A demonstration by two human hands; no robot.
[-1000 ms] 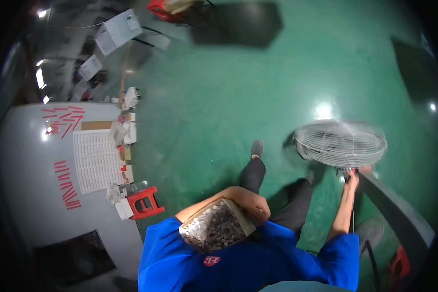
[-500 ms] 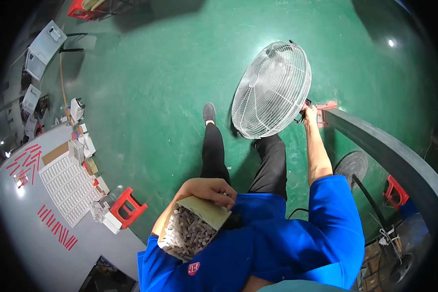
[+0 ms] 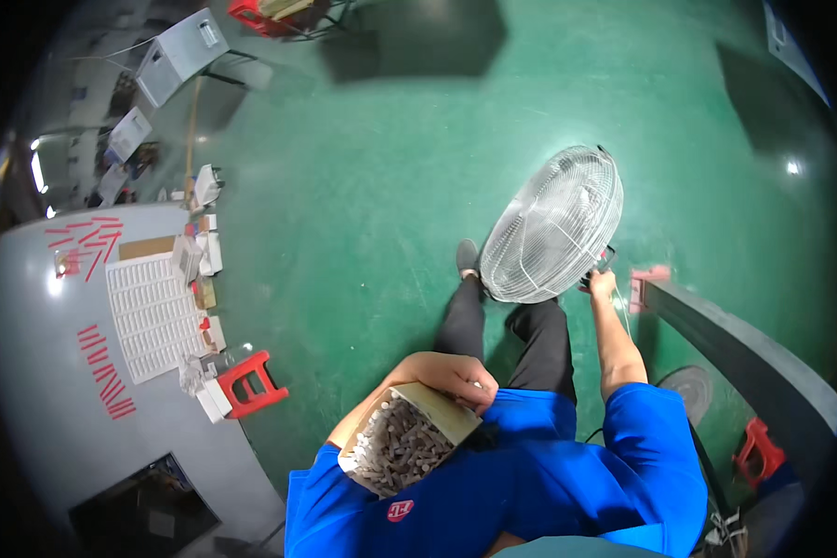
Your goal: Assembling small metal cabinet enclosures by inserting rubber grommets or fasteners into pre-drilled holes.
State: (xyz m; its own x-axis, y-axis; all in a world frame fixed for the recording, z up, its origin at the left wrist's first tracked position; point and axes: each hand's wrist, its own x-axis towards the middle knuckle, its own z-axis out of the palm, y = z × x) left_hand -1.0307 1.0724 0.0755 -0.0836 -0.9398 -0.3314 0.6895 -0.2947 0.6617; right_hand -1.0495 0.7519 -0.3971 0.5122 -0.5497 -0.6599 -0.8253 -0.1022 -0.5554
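My left hand (image 3: 460,377) is curled over the edge of an open cardboard box (image 3: 451,414), which my left forearm hugs against my body. Many small grey and white cylindrical pieces (image 3: 405,445) fill the box. Out in front, my right arm is stretched down, and my right hand (image 3: 604,284) grips a dark part at the back of a large fan (image 3: 553,228). The fan has a round wire cage, tilted, and stands just ahead of my legs. A thin pale cord hangs by the right hand; the fan's lower part is hidden.
A grey pillar with a pink foot (image 3: 649,286) rises at right, near a round grey base (image 3: 688,391) and a red stool (image 3: 758,453). At left, a grey table (image 3: 65,335) bears white trays (image 3: 153,316) and red strips; another red stool (image 3: 251,384) touches its edge.
The view has shifted, so most things sit lower in the picture. My right hand and the fan are slightly farther from the pillar's foot. My left foot now stands beside the fan cage.
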